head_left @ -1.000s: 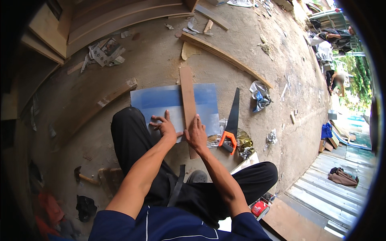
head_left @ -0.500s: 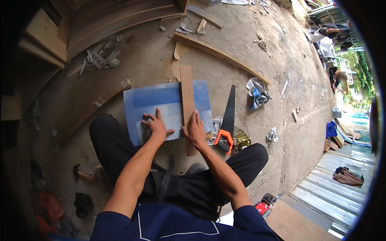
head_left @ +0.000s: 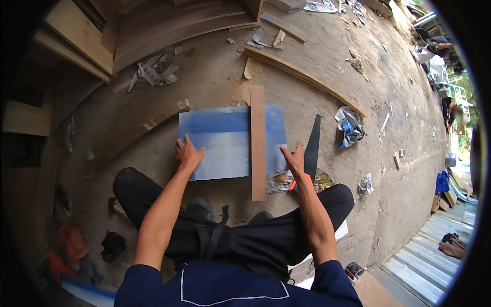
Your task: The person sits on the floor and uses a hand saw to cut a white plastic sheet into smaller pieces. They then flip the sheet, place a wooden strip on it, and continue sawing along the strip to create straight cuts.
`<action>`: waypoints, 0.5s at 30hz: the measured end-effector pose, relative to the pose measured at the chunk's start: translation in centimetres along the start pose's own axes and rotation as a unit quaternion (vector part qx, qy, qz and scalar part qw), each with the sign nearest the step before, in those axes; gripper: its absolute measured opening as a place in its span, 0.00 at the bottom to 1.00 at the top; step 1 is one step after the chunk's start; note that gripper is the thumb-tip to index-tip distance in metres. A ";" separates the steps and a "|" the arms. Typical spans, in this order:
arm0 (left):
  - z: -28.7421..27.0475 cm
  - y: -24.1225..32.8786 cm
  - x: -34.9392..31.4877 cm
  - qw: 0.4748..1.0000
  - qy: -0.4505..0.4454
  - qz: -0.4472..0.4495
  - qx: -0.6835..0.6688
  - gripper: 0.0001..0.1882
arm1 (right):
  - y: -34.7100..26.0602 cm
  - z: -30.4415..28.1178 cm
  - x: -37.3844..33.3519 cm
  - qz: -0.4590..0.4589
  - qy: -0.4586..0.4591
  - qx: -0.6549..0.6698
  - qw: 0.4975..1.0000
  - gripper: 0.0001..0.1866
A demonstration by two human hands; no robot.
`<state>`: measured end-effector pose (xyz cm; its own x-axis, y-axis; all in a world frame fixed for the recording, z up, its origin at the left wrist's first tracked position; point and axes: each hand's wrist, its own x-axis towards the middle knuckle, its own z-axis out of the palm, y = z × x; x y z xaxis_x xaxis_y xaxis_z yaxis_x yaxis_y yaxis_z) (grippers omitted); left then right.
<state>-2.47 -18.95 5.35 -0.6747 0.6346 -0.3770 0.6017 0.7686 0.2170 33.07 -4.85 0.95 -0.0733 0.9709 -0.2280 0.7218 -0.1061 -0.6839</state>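
A blue and pale sheet (head_left: 220,158) lies flat on the ground before my crossed legs. Across its right part rests a narrow brown wooden board (head_left: 258,148), running away from me and overhanging the sheet at both ends. At the sheet's left edge is my left hand (head_left: 188,155), fingers apart and thumb over the surface. My right hand (head_left: 295,160) is at the right edge, thumb and forefinger spread; neither hand touches the board. Just right of it lies a handsaw (head_left: 312,146) with a dark blade, its orange handle partly hidden by my right forearm.
A long wooden strip (head_left: 307,78) lies beyond the sheet. Crumpled plastic (head_left: 351,127) sits right of the saw, torn paper (head_left: 156,70) at the far left. Wooden cabinetry (head_left: 179,31) stands at the upper left. A hammer (head_left: 118,209) lies beside my left knee. Another person (head_left: 452,112) is far right.
My left hand has shifted from the sheet's middle to its left edge. The right hand has left the board for the sheet's right edge. The board now sits straighter, and the view has shifted.
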 end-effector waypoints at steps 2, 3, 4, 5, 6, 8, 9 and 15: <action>0.8 -2.2 0.6 0.999 0.032 -0.041 -0.014 0.54 | -1.3 1.0 -0.3 -0.008 -0.022 0.035 0.999 0.54; 1.3 -2.6 0.8 0.997 0.008 -0.069 -0.040 0.55 | -0.9 1.2 -0.5 -0.021 -0.030 0.029 0.999 0.54; 1.7 -3.0 1.0 0.993 -0.017 -0.096 -0.066 0.57 | -0.7 1.3 -0.6 -0.035 -0.038 0.022 0.998 0.54; 2.1 -3.3 1.4 0.986 -0.041 -0.106 -0.124 0.57 | -0.4 1.8 -0.9 -0.066 -0.027 0.007 0.997 0.54; 2.2 -3.5 1.7 0.974 -0.067 -0.118 -0.180 0.58 | -0.5 2.0 -1.2 -0.071 -0.035 0.009 0.997 0.54; 2.4 -4.0 2.1 0.958 -0.096 -0.125 -0.239 0.58 | -0.8 2.3 -1.6 -0.082 -0.049 0.013 0.995 0.54; 2.4 -4.1 2.2 0.957 -0.102 -0.120 -0.244 0.58 | -1.0 2.1 -1.9 -0.066 -0.057 0.044 0.995 0.53; 3.3 -4.8 1.7 0.971 -0.100 -0.095 -0.194 0.59 | -0.4 1.7 -3.6 -0.072 -0.045 0.020 0.996 0.53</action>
<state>-5.11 -21.87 0.66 -0.6385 0.4799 -0.6017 0.2414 0.8672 0.4354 31.84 -8.68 0.87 -0.2365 0.9536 -0.1864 0.6718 0.0219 -0.7404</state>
